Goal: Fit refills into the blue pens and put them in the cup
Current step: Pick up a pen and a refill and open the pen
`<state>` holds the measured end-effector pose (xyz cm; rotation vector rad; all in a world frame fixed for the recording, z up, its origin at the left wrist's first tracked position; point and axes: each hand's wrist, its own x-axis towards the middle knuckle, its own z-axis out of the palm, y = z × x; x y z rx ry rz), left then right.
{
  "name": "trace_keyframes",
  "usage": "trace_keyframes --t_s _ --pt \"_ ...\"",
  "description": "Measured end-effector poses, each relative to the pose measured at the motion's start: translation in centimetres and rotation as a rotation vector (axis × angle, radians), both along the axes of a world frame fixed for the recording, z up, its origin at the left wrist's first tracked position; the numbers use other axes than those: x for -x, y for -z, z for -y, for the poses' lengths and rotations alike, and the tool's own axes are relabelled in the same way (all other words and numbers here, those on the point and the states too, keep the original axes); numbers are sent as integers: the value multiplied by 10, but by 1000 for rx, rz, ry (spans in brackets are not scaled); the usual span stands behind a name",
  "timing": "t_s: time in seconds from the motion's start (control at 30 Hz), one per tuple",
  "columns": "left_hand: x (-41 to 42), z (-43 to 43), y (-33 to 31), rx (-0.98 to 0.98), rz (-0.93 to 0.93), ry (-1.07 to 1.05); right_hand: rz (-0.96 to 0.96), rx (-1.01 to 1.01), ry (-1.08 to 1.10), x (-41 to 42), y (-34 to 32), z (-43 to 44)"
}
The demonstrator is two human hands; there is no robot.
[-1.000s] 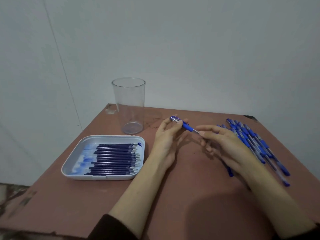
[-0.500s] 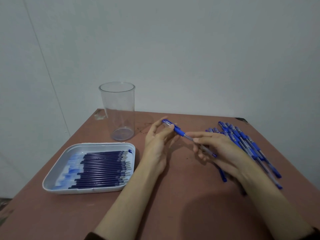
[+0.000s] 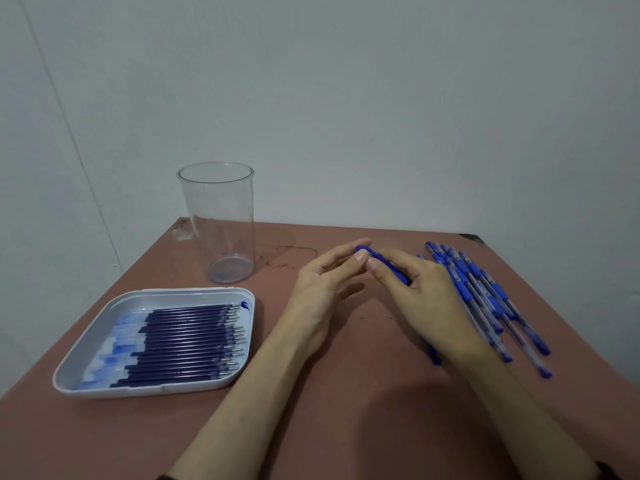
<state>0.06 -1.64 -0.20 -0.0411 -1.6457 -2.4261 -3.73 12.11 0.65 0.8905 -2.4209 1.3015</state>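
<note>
Gap between hands has closed. Left hand (image 3: 322, 289) fingers pinch the far end of the slim blue plastic pen (image 3: 370, 252); right hand (image 3: 426, 299) fingers grip its barrel, frame centre. Refill likely seated. Tall clear plastic cup (image 3: 221, 223), upper left, holds no pens.

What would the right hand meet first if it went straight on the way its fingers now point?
The left hand: its fingertips sit just ahead of the right hand, at the blue pen both hold. The cup stands farther along roughly that line, though depth is unclear.
</note>
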Motion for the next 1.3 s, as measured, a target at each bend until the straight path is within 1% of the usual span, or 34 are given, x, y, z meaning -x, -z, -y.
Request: trace_keyframes --t_s 0.3,0.53,0.63,0.73,0.77,0.8,0.87,0.9,0.93,1.0,1.07,1.13,1.2,1.23,1.27,1.3 --pt "0 3 -1 -25 29 13 -84 -86 99 -5 -4 0" --pt "-3 5 -4 -89 58 22 -109 -138 127 -9 -5 1" --pt "-4 3 -7 -148 56 12 -112 -202 179 -11 -7 2" --pt "-3 6 -10 -370 50 -116 -91 -396 288 -9 -10 -2" --pt "-2 9 -9 -351 40 -206 -83 -432 316 -7 -11 -4" --pt "2 13 -5 -229 34 -317 -67 -428 332 -4 -11 -6" --pt "6 20 4 204 55 -509 2 -316 312 -1 -12 -8" --pt "7 20 8 412 77 -561 44 -238 290 0 -13 -9" --pt "7 20 11 566 111 -569 70 -172 265 1 -13 -10" --pt "6 17 14 759 190 -509 53 -99 228 0 -13 -9" --pt "6 15 17 908 220 -463 15 -63 194 -1 -12 -7" --pt "6 15 18 1058 232 -443 -8 -71 168 -1 -11 -5" --pt "7 15 19 1173 235 -446 33 -64 144 -1 -9 -4" --pt "6 14 17 1186 220 -467 84 -36 129 0 -9 -4" --pt "7 13 17 1148 199 -491 171 30 102 0 -10 -3" --pt "7 13 13 991 160 -491 299 131 57 0 -11 -3"
